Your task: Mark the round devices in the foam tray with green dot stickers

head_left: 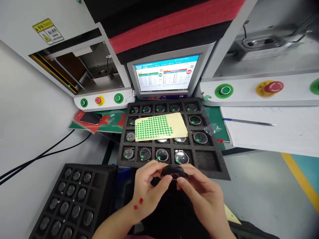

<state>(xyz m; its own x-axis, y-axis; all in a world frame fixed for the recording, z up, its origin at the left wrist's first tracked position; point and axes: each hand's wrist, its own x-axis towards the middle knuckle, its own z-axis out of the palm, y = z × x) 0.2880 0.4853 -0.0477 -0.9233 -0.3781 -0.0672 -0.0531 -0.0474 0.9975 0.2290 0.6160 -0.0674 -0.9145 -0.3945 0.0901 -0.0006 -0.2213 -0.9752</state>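
Between both hands, low in front of my body, is a round black watch body (pixel 173 171), tilted so its underside faces me. My left hand (pixel 151 187) grips its left edge with thumb and fingers. The fingers of my right hand (pixel 201 192) close on its right edge. Just beyond the hands lies a black foam tray (pixel 221 162) with round glass-faced watch bodies, such as one with a green dot (pixel 161 155), in its compartments. A cream sheet of green dot stickers (pixel 160 126) rests across the tray. Two red marks stick to my left wrist.
A second foam tray (pixel 97 179) of round pieces stands lower left. Behind are a monitor (pixel 164 74) and machines with green buttons (pixel 225 90) and a red stop button (pixel 274 87). A phone (pixel 91 118) lies left; a pen (pixel 249 121) lies on paper (pixel 274 139) at right.
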